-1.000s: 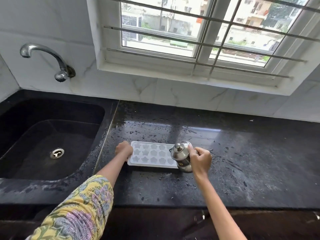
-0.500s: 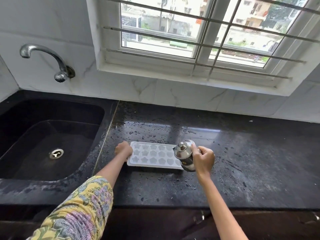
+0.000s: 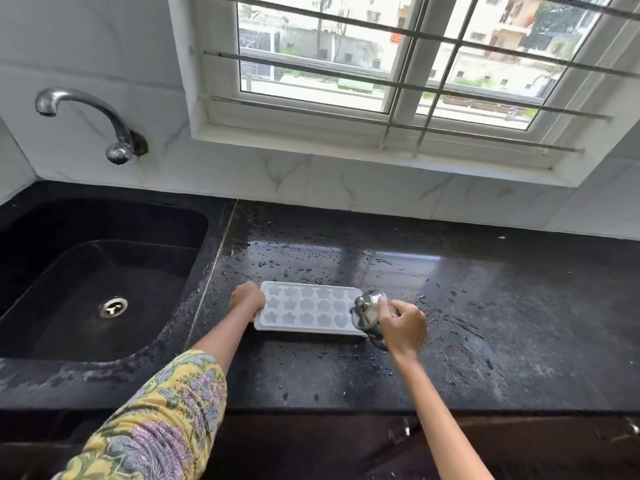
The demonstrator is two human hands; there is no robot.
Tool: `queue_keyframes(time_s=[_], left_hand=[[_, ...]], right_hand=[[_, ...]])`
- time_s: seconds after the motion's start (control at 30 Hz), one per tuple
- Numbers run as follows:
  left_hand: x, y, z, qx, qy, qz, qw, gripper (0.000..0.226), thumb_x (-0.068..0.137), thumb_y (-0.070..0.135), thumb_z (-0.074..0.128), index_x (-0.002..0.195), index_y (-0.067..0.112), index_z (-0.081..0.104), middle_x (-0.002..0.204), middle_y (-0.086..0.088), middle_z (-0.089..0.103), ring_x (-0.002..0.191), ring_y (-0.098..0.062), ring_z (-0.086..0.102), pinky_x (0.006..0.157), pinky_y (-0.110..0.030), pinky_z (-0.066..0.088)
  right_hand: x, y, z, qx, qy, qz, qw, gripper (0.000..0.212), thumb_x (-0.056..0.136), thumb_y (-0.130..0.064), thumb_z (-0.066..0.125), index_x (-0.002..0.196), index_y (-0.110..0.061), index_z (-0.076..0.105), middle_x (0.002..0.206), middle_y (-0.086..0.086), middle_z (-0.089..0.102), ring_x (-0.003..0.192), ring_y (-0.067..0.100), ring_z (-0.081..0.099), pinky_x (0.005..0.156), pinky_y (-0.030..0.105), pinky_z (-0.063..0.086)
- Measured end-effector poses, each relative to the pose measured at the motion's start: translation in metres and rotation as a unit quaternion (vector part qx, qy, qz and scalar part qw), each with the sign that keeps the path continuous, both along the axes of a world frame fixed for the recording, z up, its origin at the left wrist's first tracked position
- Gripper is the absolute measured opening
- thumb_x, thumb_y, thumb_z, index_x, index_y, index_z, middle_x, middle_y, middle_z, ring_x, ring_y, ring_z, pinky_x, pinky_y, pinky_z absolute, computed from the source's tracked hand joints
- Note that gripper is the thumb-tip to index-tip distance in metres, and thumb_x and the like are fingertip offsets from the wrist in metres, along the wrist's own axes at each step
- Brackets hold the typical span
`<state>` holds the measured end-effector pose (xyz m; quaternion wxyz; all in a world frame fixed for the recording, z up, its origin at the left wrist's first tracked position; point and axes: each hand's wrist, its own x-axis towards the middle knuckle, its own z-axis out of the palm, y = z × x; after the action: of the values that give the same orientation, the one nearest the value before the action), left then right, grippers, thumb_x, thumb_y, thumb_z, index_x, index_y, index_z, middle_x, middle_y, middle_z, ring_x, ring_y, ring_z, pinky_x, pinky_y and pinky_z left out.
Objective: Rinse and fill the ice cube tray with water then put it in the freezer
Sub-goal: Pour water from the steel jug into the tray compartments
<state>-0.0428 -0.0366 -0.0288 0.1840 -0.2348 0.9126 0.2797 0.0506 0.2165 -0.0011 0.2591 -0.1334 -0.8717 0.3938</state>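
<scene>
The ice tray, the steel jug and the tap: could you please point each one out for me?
Ice tray (image 3: pixel 304 306), head view, on a middle star mould.
Steel jug (image 3: pixel 366 313), head view, on its domed lid.
Tap (image 3: pixel 86 102), head view, on the curved spout.

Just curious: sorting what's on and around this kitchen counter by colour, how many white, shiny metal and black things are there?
White: 1, the ice cube tray
Shiny metal: 2, the lidded steel pot and the tap
Black: 2, the sink and the wet counter
Total: 5
</scene>
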Motion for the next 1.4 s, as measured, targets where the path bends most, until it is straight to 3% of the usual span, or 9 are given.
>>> queue_keyframes(time_s=[0.13, 0.57, 0.73, 0.9, 1.1, 1.3, 1.4], left_hand=[[0.0, 0.003, -0.001, -0.004, -0.003, -0.019, 1.0, 0.031, 0.088, -0.008, 0.042, 0.114, -0.011, 0.059, 0.115, -0.022, 0.064, 0.096, -0.033, 0.068, 0.057, -0.032, 0.056], [0.0, 0.002, -0.004, -0.014, 0.004, -0.027, 1.0, 0.03, 0.089, -0.007, 0.044, 0.115, -0.01, 0.059, 0.116, -0.022, 0.062, 0.095, -0.032, 0.068, 0.058, -0.03, 0.056], [-0.001, 0.002, -0.004, -0.016, 0.0, -0.037, 0.999, 0.03, 0.089, -0.007, 0.044, 0.115, -0.01, 0.059, 0.114, -0.021, 0.063, 0.093, -0.032, 0.068, 0.044, -0.028, 0.05], [-0.003, 0.001, -0.006, -0.013, 0.001, -0.035, 0.999, 0.03, 0.09, -0.007, 0.044, 0.115, -0.009, 0.058, 0.114, -0.021, 0.063, 0.095, -0.033, 0.067, 0.038, -0.028, 0.046], [-0.003, 0.0, -0.01, -0.022, 0.013, -0.026, 0.999, 0.03, 0.09, -0.005, 0.043, 0.115, -0.009, 0.06, 0.116, -0.021, 0.064, 0.098, -0.033, 0.067, 0.059, -0.035, 0.059], [-0.004, 0.0, -0.011, -0.036, 0.019, -0.032, 0.999, 0.029, 0.092, -0.003, 0.044, 0.116, -0.007, 0.059, 0.119, -0.02, 0.062, 0.101, -0.032, 0.066, 0.065, -0.035, 0.06], [-0.004, 0.0, -0.012, -0.041, 0.025, -0.032, 0.998, 0.028, 0.092, -0.002, 0.043, 0.115, -0.006, 0.059, 0.118, -0.019, 0.062, 0.102, -0.031, 0.066, 0.072, -0.036, 0.06]], right_hand=[[-0.001, 0.001, 0.003, -0.001, 0.011, -0.002, 1.0, 0.046, 0.078, -0.031, 0.055, 0.037, -0.025, 0.033, 0.033, -0.012, 0.029, 0.036, 0.008, 0.028, 0.046, 0.016, 0.022], [0.003, 0.002, 0.003, -0.008, 0.01, -0.007, 1.0, 0.045, 0.076, -0.03, 0.055, 0.038, -0.025, 0.033, 0.033, -0.011, 0.029, 0.036, 0.008, 0.027, 0.046, 0.017, 0.022], [0.007, 0.004, 0.009, -0.073, -0.001, -0.024, 0.997, 0.045, 0.076, -0.031, 0.058, 0.038, -0.021, 0.036, 0.035, -0.006, 0.033, 0.038, 0.012, 0.03, 0.049, 0.02, 0.027], [0.006, 0.004, 0.025, -0.127, 0.008, -0.06, 0.99, 0.052, 0.081, -0.013, 0.066, 0.039, -0.017, 0.035, 0.037, -0.001, 0.031, 0.04, 0.013, 0.027, 0.046, 0.021, 0.022], [0.003, 0.01, 0.032, -0.14, 0.034, -0.049, 0.988, 0.049, 0.083, -0.015, 0.064, 0.041, -0.014, 0.04, 0.037, 0.001, 0.034, 0.04, 0.012, 0.03, 0.048, 0.021, 0.026], [0.005, 0.014, 0.025, -0.089, 0.022, -0.053, 0.994, 0.053, 0.083, -0.012, 0.063, 0.038, -0.018, 0.036, 0.034, -0.003, 0.031, 0.036, 0.012, 0.027, 0.046, 0.018, 0.024], [0.008, 0.016, 0.013, -0.059, 0.009, -0.05, 0.997, 0.051, 0.082, -0.021, 0.061, 0.038, -0.02, 0.035, 0.034, -0.004, 0.031, 0.037, 0.011, 0.029, 0.047, 0.018, 0.025]])
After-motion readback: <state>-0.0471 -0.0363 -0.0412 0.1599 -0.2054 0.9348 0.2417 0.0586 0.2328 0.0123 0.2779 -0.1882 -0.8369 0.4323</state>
